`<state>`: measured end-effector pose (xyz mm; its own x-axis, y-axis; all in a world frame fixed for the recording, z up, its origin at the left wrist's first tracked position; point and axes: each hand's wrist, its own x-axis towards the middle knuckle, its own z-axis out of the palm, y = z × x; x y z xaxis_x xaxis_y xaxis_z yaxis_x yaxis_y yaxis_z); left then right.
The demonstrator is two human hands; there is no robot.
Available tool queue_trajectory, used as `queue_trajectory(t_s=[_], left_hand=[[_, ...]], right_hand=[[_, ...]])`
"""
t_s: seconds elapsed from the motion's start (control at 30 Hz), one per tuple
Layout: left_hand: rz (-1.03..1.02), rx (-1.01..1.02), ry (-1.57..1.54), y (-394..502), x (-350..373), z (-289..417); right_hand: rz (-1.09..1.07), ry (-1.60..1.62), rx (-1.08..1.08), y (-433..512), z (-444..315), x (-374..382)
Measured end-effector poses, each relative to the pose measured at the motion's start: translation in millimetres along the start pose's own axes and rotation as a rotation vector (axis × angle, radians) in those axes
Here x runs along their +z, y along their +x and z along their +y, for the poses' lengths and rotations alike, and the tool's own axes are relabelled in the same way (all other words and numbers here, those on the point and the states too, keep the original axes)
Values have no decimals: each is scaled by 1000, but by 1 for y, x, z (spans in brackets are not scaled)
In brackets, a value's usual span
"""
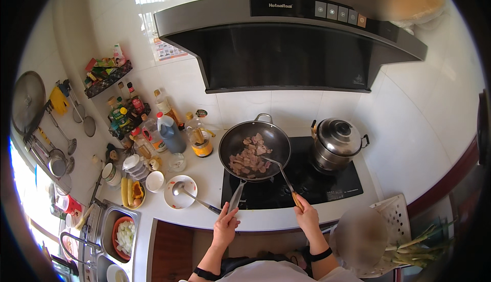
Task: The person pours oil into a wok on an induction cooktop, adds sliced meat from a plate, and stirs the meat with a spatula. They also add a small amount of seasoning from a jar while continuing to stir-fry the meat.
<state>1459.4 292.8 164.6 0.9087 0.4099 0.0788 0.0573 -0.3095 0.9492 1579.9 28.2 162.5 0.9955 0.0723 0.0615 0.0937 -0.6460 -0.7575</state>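
My left hand (225, 226) is at the near end of the wok's long metal handle (237, 196), fingers around it. In my right hand (307, 216) is the wooden grip of a metal spatula (285, 176). Its blade reaches into the dark wok (278, 136), among sliced meat (251, 157) that looks browned with pinkish patches. The wok sits on the left part of a black glass cooktop (264, 199). A ladle (195, 196) rests in a white patterned bowl (180, 204), its handle end close to my left fingers.
A lidded steel pot (337, 144) stands right of the wok. Overhead is a range hood (284, 55). Left are bottles (170, 132), a white bowl (155, 182), a dish of yellow food (132, 193) and a sink (109, 220) holding cut vegetables (125, 238). A white basket (397, 215) stands right.
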Motion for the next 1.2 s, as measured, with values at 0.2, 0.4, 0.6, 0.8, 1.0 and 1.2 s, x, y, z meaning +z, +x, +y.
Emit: queue_trajectory(t_s=[0.2, 0.4, 0.6, 0.8, 1.0, 1.2], left_hand=[[-26, -109, 15, -3, -2, 4], [-5, 3, 100, 2, -4, -6], [11, 4, 132, 3, -6, -7], [-9, -27, 114, 4, -5, -16], [-11, 10, 140, 6, -6, -13], [-28, -20, 101, 8, -7, -7]], right_hand=[[-69, 7, 86, -1, -3, -4], [-62, 39, 64, -2, 0, -3], [-38, 39, 38, 0, 9, 3], [-89, -127, 26, 5, -17, -31], [-139, -477, -243, 33, -58, -63], [-83, -273, -121, 93, -51, 9]])
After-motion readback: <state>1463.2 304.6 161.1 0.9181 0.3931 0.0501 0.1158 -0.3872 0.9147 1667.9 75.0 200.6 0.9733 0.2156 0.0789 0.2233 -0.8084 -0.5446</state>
